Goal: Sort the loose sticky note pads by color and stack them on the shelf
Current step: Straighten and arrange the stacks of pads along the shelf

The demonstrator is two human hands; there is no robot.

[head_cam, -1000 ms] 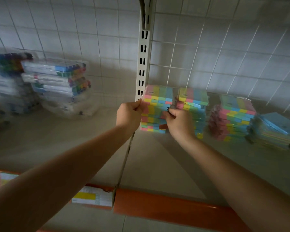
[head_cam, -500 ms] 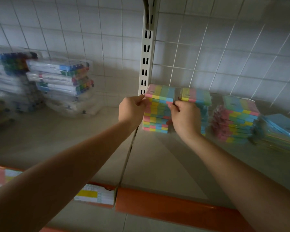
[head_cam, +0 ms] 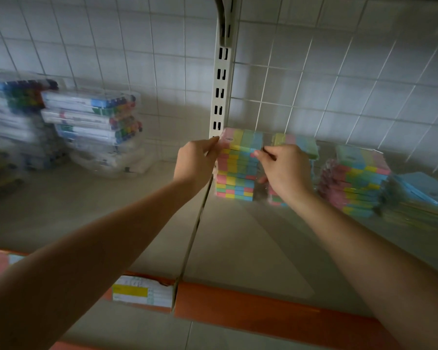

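The top sticky note pad (head_cam: 242, 140) of a multicoloured stack (head_cam: 235, 179) is pinched at its left edge by the left hand (head_cam: 195, 161) and at its right by the right hand (head_cam: 285, 170). The stack is set on a beige shelf (head_cam: 238, 243) before a white wire-grid wall (head_cam: 339, 79).

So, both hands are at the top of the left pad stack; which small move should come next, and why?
Probably square the top pad onto the stack and let go. The left hand pinches its left edge and the right hand its right edge, and it seems to lie on the pile, a little askew.
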